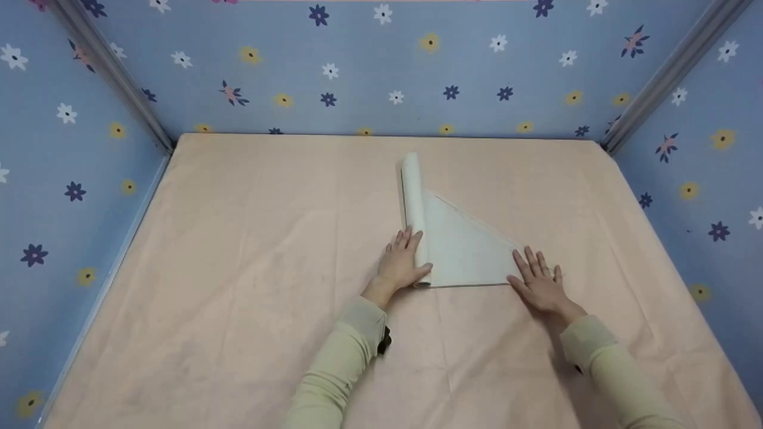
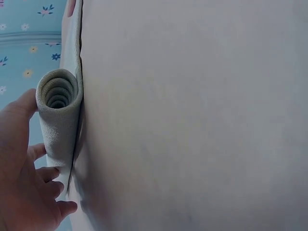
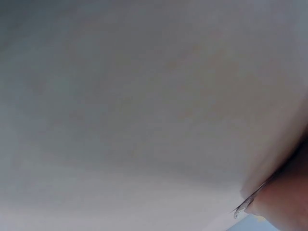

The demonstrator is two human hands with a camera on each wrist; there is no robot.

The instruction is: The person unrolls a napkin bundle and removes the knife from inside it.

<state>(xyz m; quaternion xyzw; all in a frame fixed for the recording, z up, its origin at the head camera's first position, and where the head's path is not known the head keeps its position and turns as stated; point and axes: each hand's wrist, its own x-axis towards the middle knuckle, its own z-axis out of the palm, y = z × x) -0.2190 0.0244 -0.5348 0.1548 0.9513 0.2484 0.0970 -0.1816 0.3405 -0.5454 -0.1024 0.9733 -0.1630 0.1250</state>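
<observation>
A pale greenish-white cloth [image 1: 471, 250] lies flat in a pointed shape, its left side wound into a long roll [image 1: 412, 196]. In the left wrist view the end of the roll [image 2: 60, 91] shows several spiral layers of thick, soft fabric. My left hand [image 1: 400, 265] rests on the near end of that roll, with the fingers extended along its left side and the thumb across it. Over the cloth's right corner, my right hand [image 1: 541, 286] lies with its fingers straight and spread. Only a bit of the right hand [image 3: 284, 202] shows in the right wrist view.
A peach-coloured cover [image 1: 238, 250] with faint creases spreads over the table under the cloth. Blue flower-patterned panels [image 1: 381, 65] stand at the back and both sides, with grey posts [image 1: 113, 71] at the back corners.
</observation>
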